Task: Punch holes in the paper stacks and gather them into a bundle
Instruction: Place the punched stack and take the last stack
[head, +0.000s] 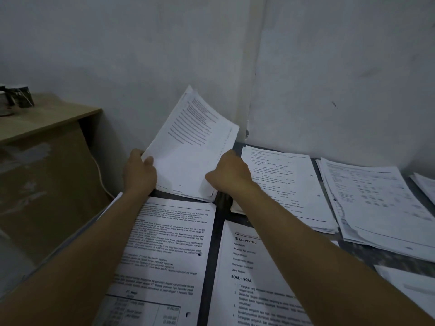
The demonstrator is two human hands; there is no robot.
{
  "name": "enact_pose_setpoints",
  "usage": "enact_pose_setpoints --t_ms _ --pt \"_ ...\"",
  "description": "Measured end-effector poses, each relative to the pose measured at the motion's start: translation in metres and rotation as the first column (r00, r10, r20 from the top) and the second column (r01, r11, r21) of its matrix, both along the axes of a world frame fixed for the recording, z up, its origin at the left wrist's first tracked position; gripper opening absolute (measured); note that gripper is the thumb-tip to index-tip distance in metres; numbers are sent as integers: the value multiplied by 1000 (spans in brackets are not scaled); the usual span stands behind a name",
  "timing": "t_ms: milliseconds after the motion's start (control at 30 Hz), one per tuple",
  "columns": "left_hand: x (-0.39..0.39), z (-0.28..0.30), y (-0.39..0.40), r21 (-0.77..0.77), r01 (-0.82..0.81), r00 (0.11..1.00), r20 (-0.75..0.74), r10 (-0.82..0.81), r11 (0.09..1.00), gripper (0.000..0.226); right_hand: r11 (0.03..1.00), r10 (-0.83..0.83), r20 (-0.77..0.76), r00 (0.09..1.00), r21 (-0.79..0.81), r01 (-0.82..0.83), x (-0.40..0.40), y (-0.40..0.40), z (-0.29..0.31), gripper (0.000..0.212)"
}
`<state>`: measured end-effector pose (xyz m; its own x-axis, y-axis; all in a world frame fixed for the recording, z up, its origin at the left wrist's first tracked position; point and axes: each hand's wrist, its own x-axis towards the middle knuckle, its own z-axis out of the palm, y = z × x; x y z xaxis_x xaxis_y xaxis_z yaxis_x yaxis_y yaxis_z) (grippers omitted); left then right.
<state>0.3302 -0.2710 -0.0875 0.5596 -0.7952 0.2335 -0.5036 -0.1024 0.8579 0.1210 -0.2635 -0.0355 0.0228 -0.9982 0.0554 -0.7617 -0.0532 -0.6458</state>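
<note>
A stack of printed white paper [188, 147] stands tilted at the back of the dark table, its top edge leaning toward the wall corner. My left hand [140, 171] grips its left edge, thumb on the front sheet. My right hand [229, 172] grips its lower right edge with curled fingers. Other printed stacks lie flat: one near left [164, 250] with punched holes along its right edge, one near middle [249, 274] headed "ISTILAH PENTING", one behind my right hand [289, 184], and one at far right [376, 203]. No hole punch is in view.
The dark table [215, 234] shows between the stacks. A wooden desk [47, 118] stands to the left with dark cups [20, 96] on it. A white wall corner [249, 78] rises just behind the table. More paper [409, 283] lies at the near right.
</note>
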Motion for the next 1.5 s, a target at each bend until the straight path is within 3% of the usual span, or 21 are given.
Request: enact_pose_setpoints --t_ms 67,133,233,300,467,700,767,867,900,967,1067,1167,1267,1500 --pt "2 1 1 -79 6 999 -34 -9 997 23 997 -64 171 983 47 57 2 -5 4 60" --pt "3 3 4 -141 -1 998 -68 -9 990 21 991 -126 393 911 83 102 3 -10 5 48" --pt "6 5 7 -197 -18 990 -144 -10 980 15 979 -199 738 645 174 103 0 -13 6 33" --pt "6 6 9 -233 24 983 -174 -66 972 12 989 -145 819 555 132 63 -4 -15 9 22" --pt "0 9 15 -305 128 973 -144 -178 944 11 993 -17 788 615 -57 100 -9 -14 28 28" --pt "-10 20 22 -303 170 984 7 -177 938 27 969 37 770 637 -184 166 -19 -4 41 24" --pt "-8 26 19 -245 187 974 -77 -211 951 39 963 41 772 634 -200 180 -23 -2 43 25" --pt "-4 39 13 -106 199 881 -416 -225 974 37 956 43 763 645 -218 194 -30 0 44 23" --pt "-4 43 13 -70 219 859 -460 -227 973 33 955 37 758 652 -219 200 -32 1 46 23" --pt "-2 46 14 -38 292 878 -385 -283 956 23 954 24 747 665 -216 208 -35 4 48 23" --pt "-2 60 20 -96 379 875 -287 -390 920 11 954 18 724 689 -219 205 -37 6 54 24" --pt "-5 88 23 -232 414 826 -311 -470 880 32 957 14 700 714 -216 193 -38 10 61 25" --pt "-13 117 26 -377 374 839 -251 -482 847 22 961 29 674 739 -222 164 -41 16 68 23" --pt "-19 145 44 -471 390 837 -177 -518 791 30 975 91 709 699 -205 81 -55 40 86 28"
